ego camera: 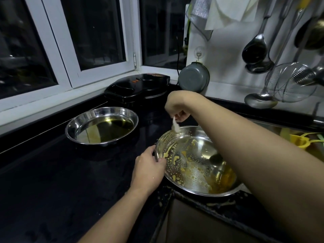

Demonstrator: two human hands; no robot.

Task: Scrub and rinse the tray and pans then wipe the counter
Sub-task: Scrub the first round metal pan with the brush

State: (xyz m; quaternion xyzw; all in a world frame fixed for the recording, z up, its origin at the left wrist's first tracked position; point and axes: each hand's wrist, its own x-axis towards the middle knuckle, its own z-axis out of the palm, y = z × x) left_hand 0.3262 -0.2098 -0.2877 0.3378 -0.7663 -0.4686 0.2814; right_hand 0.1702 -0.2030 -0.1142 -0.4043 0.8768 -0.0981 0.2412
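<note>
Kitchen corner, seen from above the black counter (52, 172). Far left: a shallow steel pan (101, 126) sits flat on the counter below the window (70, 41), holding a pool of yellowish oil. Behind it, a black electric griddle (138, 87) stands closed. Centre: the left hand (149, 171) grips the near-left rim of a second steel pan (194, 162), fingers curled over the edge; this pan is tilted at the sink edge (201, 204), its inside streaked with orange grease and beaded droplets. Above its far rim, the right hand (177, 109) pinches a small white scrap (175, 125), which hangs down and touches the rim. Right: ladles (256, 50) and a wire skimmer (294, 83) hang on the wall.
</note>
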